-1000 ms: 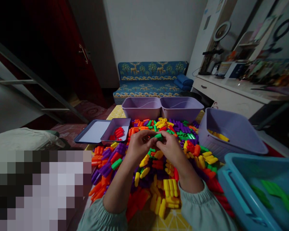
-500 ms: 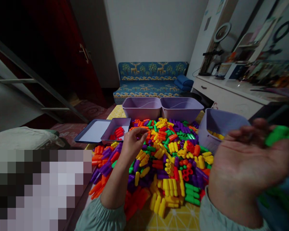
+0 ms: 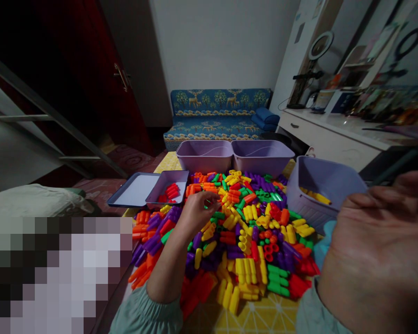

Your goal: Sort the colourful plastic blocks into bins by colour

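Observation:
My left hand [image 3: 199, 208] hovers over the middle of a pile of plastic peg blocks [image 3: 235, 239], its fingers bent and parted from the thumb. Green shows in the gap between them, and I see nothing held there. At the right edge, my right hand [image 3: 383, 232] is turned palm up and blurred, with loosely curled fingers and a bare palm; its thumb side is lost in shadow. Nearest to it stands a purple bin [image 3: 329, 183] with a few yellow blocks [image 3: 316, 197] inside. The pile mixes red, orange, yellow, green and purple pieces, some joined in rows.
Two purple bins [image 3: 205, 160] stand side by side behind the pile. At left, a shallow box [image 3: 163, 174] holds red blocks [image 3: 172, 190], beside a flat lid [image 3: 134, 189]. A patterned yellow cloth [image 3: 254, 315] covers the table. Beyond are a blue sofa [image 3: 216, 123] and a white dresser [image 3: 329, 134].
My right hand has moved right, and the green block seen at its fingers is out of sight. My left hand has dipped slightly and shifted right, its fingers parting over the pile.

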Demonstrator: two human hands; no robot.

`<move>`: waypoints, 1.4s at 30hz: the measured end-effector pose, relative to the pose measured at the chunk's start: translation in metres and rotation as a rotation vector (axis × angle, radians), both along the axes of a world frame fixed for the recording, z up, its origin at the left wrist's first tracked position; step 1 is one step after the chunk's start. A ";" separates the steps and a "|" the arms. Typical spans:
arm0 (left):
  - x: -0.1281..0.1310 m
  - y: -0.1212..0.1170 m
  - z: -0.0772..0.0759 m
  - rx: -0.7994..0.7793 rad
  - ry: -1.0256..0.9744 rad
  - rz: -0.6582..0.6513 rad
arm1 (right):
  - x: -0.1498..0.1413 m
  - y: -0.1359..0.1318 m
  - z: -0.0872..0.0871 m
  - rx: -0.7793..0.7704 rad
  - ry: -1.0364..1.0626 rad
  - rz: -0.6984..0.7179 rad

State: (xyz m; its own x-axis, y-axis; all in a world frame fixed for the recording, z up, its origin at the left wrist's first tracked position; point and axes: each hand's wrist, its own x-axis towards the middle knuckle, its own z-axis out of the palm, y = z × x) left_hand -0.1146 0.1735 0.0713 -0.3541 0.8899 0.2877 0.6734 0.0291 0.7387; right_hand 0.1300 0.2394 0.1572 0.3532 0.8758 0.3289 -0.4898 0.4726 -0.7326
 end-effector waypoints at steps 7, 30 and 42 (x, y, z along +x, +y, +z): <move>0.000 0.002 -0.006 -0.178 0.181 -0.002 | -0.032 0.009 -0.005 0.050 0.021 0.062; -0.007 0.000 -0.017 -0.321 0.454 0.086 | -0.084 0.049 -0.095 0.096 -1.095 0.383; -0.005 0.015 -0.027 -0.113 0.406 0.094 | -0.087 0.047 -0.095 0.114 -1.028 0.350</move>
